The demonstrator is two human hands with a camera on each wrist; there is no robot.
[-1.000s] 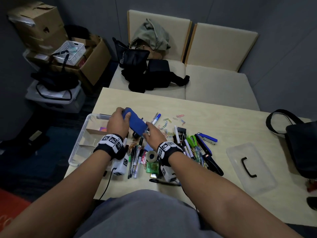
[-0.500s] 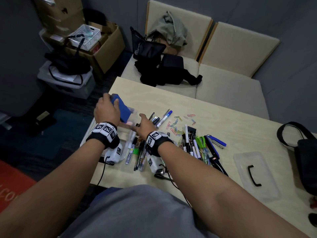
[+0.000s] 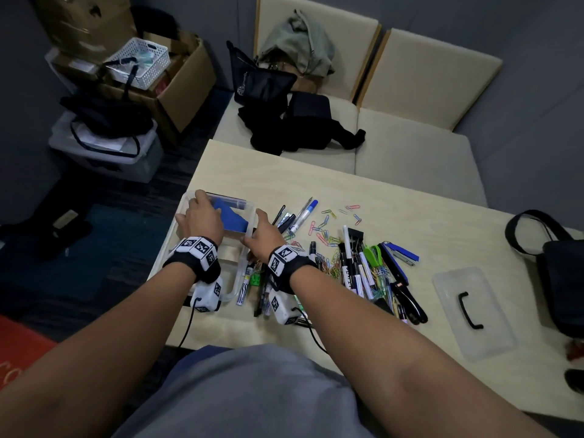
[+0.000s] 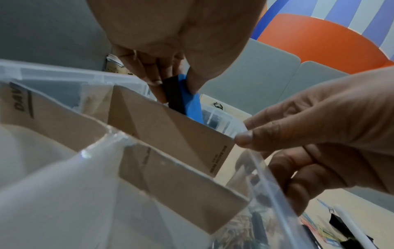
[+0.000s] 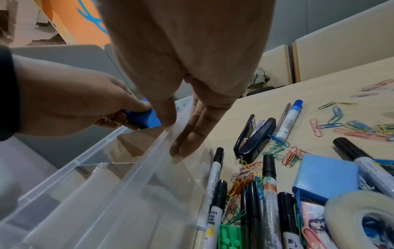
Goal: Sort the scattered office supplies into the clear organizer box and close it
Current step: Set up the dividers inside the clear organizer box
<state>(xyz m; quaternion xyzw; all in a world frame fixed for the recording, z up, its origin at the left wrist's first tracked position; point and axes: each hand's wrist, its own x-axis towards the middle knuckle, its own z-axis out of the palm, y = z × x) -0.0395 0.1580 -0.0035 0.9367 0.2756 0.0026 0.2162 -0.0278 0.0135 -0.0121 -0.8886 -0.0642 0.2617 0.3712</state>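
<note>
At the table's (image 3: 410, 248) left edge sits the box (image 3: 235, 281), lidless, split by cardboard dividers (image 4: 170, 134). The left hand (image 3: 202, 218) reaches over its far end, fingers and thumb pinching a blue eraser (image 3: 232, 216), which is tilted and partly down in the far compartment. It looks like a felt-backed board eraser, though the wrist view shows only a dark strip under the blue. The pinch at one end likely lets it be steered past the divider and rim.

Just right of it, the right hand (image 3: 264, 235) holds nothing. Its thumb is hooked on the box's right rim and straight fingers are laid against the outside wall, probably bracing the light box so it does not slide while the eraser goes in.

Right again, toward the table's middle, the loose supplies lie in a heap: markers (image 5: 213, 185), a stapler (image 5: 253, 134), paper clips (image 3: 325, 226), tape (image 5: 362, 217) and scissors (image 3: 374, 254). The lid (image 3: 474, 311) lies flat near the right edge, well apart from the box.

Half a second earlier the eraser was held above the box and the right hand lay near the markers. Now the eraser has dropped below the rim and the right hand has moved onto the box wall.
</note>
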